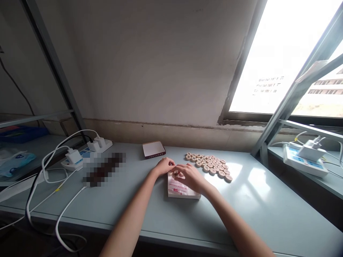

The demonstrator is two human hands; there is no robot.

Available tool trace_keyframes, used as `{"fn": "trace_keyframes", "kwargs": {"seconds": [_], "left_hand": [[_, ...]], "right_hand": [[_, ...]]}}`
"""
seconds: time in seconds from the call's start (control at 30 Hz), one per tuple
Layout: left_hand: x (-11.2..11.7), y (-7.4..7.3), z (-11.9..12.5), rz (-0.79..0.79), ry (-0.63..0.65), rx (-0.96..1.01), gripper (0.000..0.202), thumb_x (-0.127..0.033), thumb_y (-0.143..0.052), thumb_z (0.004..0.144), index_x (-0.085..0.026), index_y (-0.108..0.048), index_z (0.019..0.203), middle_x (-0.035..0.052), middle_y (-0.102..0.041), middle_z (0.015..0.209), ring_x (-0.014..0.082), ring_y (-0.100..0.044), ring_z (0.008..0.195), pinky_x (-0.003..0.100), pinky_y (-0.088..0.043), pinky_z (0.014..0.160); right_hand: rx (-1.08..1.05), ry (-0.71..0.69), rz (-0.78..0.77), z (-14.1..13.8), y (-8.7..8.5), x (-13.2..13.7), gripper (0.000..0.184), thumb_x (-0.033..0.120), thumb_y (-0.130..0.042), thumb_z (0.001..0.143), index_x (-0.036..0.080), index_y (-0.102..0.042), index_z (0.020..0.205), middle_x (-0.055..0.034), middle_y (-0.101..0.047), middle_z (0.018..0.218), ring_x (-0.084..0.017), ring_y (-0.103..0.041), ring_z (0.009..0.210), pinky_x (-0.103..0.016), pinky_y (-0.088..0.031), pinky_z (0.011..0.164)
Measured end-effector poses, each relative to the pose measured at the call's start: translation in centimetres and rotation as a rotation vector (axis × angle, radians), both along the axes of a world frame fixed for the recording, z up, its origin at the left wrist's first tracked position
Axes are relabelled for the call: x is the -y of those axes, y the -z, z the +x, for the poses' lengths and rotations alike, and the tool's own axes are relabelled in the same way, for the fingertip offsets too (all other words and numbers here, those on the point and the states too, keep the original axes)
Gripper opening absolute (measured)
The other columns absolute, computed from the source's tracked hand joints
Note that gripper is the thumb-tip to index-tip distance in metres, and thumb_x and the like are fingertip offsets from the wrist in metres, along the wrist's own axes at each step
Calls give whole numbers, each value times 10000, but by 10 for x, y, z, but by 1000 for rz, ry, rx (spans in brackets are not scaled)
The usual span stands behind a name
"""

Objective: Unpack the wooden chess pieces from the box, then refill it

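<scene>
My left hand (pixel 164 166) and my right hand (pixel 189 177) meet above the far end of a white open box (pixel 184 195) holding pink-and-white packaging. A small round wooden piece (pixel 175 173) shows just under my fingertips, and I cannot tell whether either hand grips it. Just beyond my right hand, several engraved round wooden Chinese chess pieces (pixel 209 166) lie in a tight cluster on the table. A flat white-topped dark red box (pixel 154 149) sits beyond my left hand.
The pale blue table (pixel 257 210) runs beneath a wall and a bright window. On its left are a pixelated dark object (pixel 103 169) and a white power strip (pixel 88 155) with chargers and cables. Another power strip (pixel 304 160) sits on a ledge at right.
</scene>
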State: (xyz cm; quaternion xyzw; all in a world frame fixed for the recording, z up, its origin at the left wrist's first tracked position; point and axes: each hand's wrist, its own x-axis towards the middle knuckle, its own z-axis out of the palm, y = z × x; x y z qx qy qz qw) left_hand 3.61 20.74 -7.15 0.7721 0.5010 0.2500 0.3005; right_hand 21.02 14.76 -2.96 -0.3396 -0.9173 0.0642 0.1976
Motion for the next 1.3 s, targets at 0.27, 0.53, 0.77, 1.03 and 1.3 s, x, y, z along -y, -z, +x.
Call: {"fn": "trace_keyframes", "kwargs": {"seconds": [0.27,0.53,0.77,1.03,1.3], "left_hand": [[2,-2,-2,-124,60,80,210,-256,-478,695,-135,-650,707,20,-622,628,145,-545,608,233,-384,547],[7,-7,-2,-88,81,67,209,-284,-482,723,-164,-653,736,40,-642,702,169,-541,663,258,-399,576],[7,-8,-1,-110,86,85,188,-281,-504,726,-175,-658,740,29,-653,722,161,-533,646,258,-397,577],[8,-13,-8,-202,148,90,253,-402,-599,710,-224,-673,875,61,-658,939,211,-581,837,293,-433,686],[13,-20,-17,-285,217,96,432,-405,-731,586,-277,-647,989,55,-599,1121,253,-553,1014,329,-455,797]], "right_hand": [[128,53,240,-18,19,6,103,168,-499,865,207,-593,875,-58,-636,990,-184,-569,855,-335,-316,790],[122,61,153,-15,9,4,145,241,-513,875,224,-628,788,-20,-686,864,-162,-569,766,-322,-293,783],[91,41,91,-10,9,1,108,247,-554,850,241,-641,786,-6,-688,832,-167,-572,776,-322,-296,776],[-29,357,143,39,20,-39,224,274,-447,898,263,-599,1063,-45,-601,1161,-214,-531,1039,-368,-352,865],[189,346,200,57,45,-50,369,196,-379,900,260,-497,1243,-53,-447,1369,-241,-327,1297,-504,-223,1027]]}}
